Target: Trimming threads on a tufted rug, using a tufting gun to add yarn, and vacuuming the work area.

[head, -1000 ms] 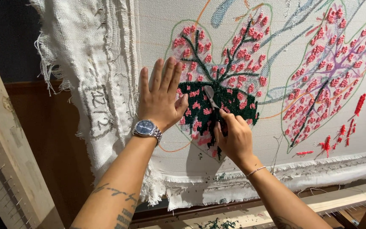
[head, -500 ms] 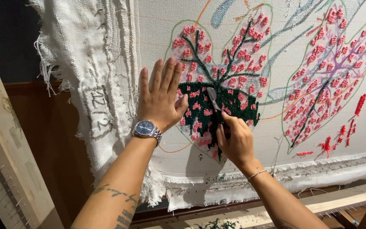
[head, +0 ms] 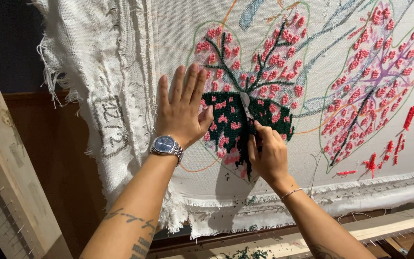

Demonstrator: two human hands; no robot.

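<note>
A white backing cloth (head: 178,43) hangs stretched in front of me, tufted with leaf shapes in dark green and pink. My left hand (head: 180,112), with a steel wristwatch (head: 165,144) on its wrist, lies flat and spread on the cloth at the left edge of the green-and-pink leaf (head: 243,110). My right hand (head: 267,156) is closed around small scissors (head: 245,101), whose silver blades point up onto the dark green pile in the middle of that leaf. A thin bracelet (head: 291,193) circles the right wrist.
A second, larger leaf (head: 374,76) in pink and purple fills the right side. A wooden frame post (head: 5,182) with a nail strip stands at the left, and a wooden rail (head: 384,225) runs along the bottom. Green yarn clippings (head: 245,253) lie below the cloth's frayed lower hem.
My right hand has shifted slightly up and right along the green pile with the scissors. The left hand stays pressed flat in the same place.
</note>
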